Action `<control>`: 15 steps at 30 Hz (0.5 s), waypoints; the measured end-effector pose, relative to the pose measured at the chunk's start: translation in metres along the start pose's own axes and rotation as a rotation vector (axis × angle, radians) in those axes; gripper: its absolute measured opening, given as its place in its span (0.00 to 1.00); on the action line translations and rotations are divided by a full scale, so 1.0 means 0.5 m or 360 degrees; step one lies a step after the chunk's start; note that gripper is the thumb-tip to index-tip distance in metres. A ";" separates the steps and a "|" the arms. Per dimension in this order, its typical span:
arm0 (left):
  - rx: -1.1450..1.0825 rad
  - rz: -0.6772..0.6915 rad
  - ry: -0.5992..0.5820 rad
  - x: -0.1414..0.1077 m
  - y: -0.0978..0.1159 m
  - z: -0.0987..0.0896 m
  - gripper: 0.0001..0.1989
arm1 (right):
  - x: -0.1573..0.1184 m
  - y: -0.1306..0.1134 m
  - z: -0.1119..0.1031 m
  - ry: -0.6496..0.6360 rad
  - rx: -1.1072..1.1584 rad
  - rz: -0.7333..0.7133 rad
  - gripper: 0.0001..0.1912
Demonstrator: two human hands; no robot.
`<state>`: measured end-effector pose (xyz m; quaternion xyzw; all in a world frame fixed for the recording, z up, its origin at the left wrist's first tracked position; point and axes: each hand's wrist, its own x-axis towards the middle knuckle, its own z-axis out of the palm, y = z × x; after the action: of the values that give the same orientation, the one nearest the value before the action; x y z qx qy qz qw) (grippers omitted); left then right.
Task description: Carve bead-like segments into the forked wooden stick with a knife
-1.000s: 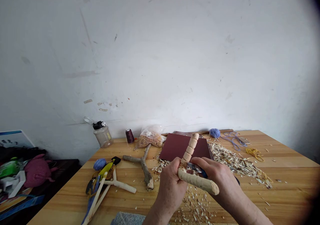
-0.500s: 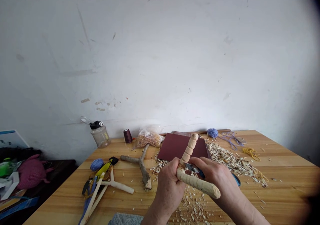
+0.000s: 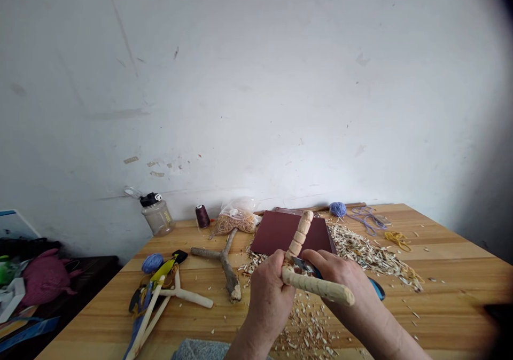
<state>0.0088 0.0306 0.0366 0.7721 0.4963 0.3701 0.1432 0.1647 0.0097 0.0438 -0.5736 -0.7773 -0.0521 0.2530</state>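
My left hand [image 3: 271,290] is wrapped round the base of a peeled, forked stick [image 3: 320,287]. One notched arm of the stick points up and away, the other reaches right across the front of my right hand. My right hand [image 3: 340,277] is closed on a knife [image 3: 305,265], whose blade lies against the wood near the fork. Part of the knife's handle is hidden by the fingers. A dark red board [image 3: 274,232] lies behind the hands, with wood shavings [image 3: 360,248] heaped at its right.
At the left are a bottle [image 3: 157,217], a thread spool [image 3: 202,217], a bag of rubber bands [image 3: 235,218], a bark-covered forked branch [image 3: 227,266] and peeled forked sticks [image 3: 192,297]. Blue yarn [image 3: 337,209] and yellow cord [image 3: 397,240] lie at the back right. Grey cloth [image 3: 202,350] is at the front edge.
The view has shifted slightly. The stick's right-reaching arm is tilted a little more level, and both hands keep their hold.
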 end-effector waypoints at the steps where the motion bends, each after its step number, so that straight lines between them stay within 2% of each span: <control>1: 0.0062 -0.0002 0.0022 -0.002 0.000 0.002 0.06 | -0.001 -0.001 0.005 0.0005 -0.0016 0.0033 0.16; 6: 0.0377 0.0048 0.0148 -0.015 0.001 0.020 0.09 | -0.005 -0.008 0.029 -0.0037 -0.0115 0.0243 0.13; 9: 0.0440 0.0076 0.0174 -0.020 0.002 0.030 0.10 | -0.004 -0.010 0.034 -0.0054 -0.0066 0.0297 0.13; 12: 0.0268 0.0017 0.0157 -0.018 0.008 0.028 0.10 | 0.002 -0.006 0.026 -0.0040 0.0151 0.0239 0.13; 15: -0.0218 -0.0085 0.0007 -0.009 0.015 0.014 0.05 | 0.010 0.001 0.009 -0.0114 0.0600 0.0122 0.12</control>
<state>0.0176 0.0243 0.0340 0.7461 0.4906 0.4010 0.2045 0.1625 0.0159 0.0424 -0.5468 -0.7594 0.1244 0.3299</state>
